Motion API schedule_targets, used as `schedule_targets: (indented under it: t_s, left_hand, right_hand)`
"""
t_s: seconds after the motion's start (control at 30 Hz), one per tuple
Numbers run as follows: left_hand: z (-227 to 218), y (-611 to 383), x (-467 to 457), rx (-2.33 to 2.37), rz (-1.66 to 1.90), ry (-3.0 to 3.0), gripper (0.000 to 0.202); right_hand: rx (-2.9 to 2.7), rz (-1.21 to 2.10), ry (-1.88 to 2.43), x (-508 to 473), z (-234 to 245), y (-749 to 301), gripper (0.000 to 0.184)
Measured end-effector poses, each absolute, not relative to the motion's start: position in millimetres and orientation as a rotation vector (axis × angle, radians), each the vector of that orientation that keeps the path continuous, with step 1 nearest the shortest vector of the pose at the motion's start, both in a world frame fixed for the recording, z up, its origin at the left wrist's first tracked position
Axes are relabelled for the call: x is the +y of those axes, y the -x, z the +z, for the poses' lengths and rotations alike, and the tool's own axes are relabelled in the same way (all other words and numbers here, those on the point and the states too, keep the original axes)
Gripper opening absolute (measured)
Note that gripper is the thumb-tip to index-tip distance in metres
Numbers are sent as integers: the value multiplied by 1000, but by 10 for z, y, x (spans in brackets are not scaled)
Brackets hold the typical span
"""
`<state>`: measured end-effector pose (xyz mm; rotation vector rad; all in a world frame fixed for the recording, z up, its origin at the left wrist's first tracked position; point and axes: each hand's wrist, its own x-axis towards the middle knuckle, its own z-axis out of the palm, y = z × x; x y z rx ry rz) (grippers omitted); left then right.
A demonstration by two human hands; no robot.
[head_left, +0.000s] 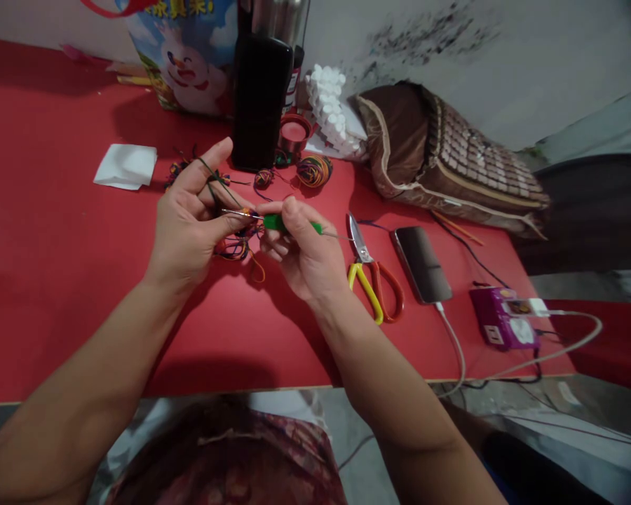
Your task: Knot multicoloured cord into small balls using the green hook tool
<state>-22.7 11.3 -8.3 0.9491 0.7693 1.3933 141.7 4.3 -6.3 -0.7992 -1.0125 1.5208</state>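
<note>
Over a red table (57, 266), my right hand (302, 252) pinches a crochet hook with a green handle (281, 224); its metal tip points left at my left hand. My left hand (192, 217) pinches a small piece of multicoloured thread work (236, 245) between thumb and fingers. A dark thread runs over its raised index finger. Loose coloured loops hang below the two hands.
Scissors with yellow and red handles (371, 277), a phone (421, 263) on a cable and a purple power strip (499, 319) lie to the right. Thread bundles (314, 170), a black bottle (260, 98), a white tissue (126, 166) and a brown cushion (452, 161) sit behind.
</note>
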Motion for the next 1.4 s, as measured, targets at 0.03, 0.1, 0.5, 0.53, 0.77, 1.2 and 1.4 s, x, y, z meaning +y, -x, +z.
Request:
schedule_targets:
  t_s: [0.03,0.1,0.5,0.53,0.77,1.2,1.4]
  left_hand:
    - [-77,224,109,778,1396,-948,78]
    - [-56,200,95,807,1435,-958,79]
    - [70,155,15,874,1366,-969,81]
    - [77,157,15,875,1375,-969,80]
    - [-67,164,94,777,1443,-1042,68]
    - [-140,180,145,733,1398,-979,65]
    - [-192,193,162,701,1390,-997,64]
  right_hand:
    - [-1022,1514,792,36,-53,-1418,46]
    - [-1020,1495,770,27,-37,-1415,43]
    - [-1099,1344,816,51,-122,-1471,51]
    - [-1118,1339,816,47,-133,-1481,53]
    - [-1105,1307,797,47,-110,-1480,58]
    - [-901,1500,789,60,-24,-1397,54]
    - [-890,1530,815,72,-18,-1396,54]
